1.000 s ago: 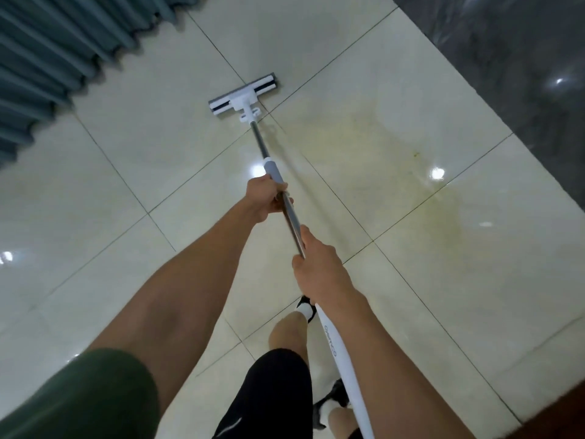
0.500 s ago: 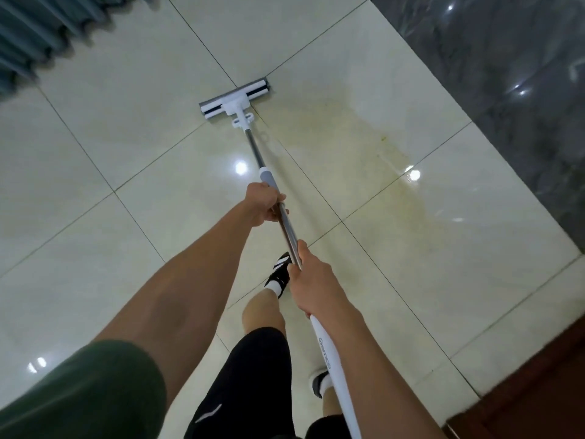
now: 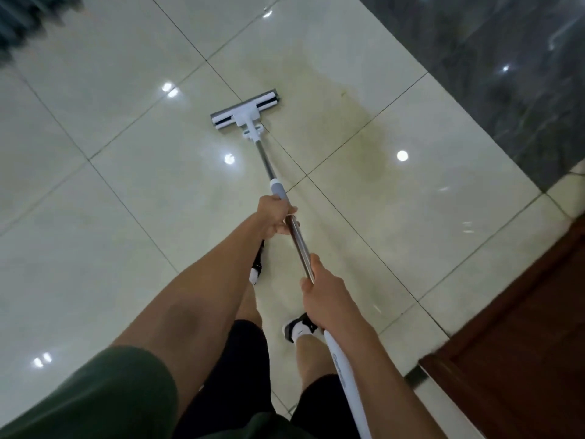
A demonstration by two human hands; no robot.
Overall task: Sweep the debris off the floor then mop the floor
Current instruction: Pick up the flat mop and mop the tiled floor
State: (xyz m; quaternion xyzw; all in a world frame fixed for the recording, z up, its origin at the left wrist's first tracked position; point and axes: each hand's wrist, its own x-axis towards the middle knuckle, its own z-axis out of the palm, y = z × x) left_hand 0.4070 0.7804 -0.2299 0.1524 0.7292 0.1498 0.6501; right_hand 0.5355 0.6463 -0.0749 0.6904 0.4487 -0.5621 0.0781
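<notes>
A flat mop with a white and black head (image 3: 245, 110) lies on the glossy cream tile floor (image 3: 126, 201), ahead of me. Its metal shaft (image 3: 265, 161) runs back toward me into a white lower handle (image 3: 345, 375). My left hand (image 3: 274, 218) grips the shaft just below the grey collar. Lower down, my right hand (image 3: 329, 299) grips it where the metal meets the white handle. A yellowish stain (image 3: 357, 122) spreads over the tiles to the right of the mop head.
A dark marble wall (image 3: 506, 74) borders the floor at the upper right. A brown wooden surface (image 3: 522, 359) stands at the lower right. Dark curtain folds (image 3: 22, 20) show at the top left. My feet in black shoes (image 3: 297, 327) stand under the handle.
The mop head has been drawn back toward me and to the right, and now lies closer to the stain. The view has turned, showing more wooden surface at the lower right.
</notes>
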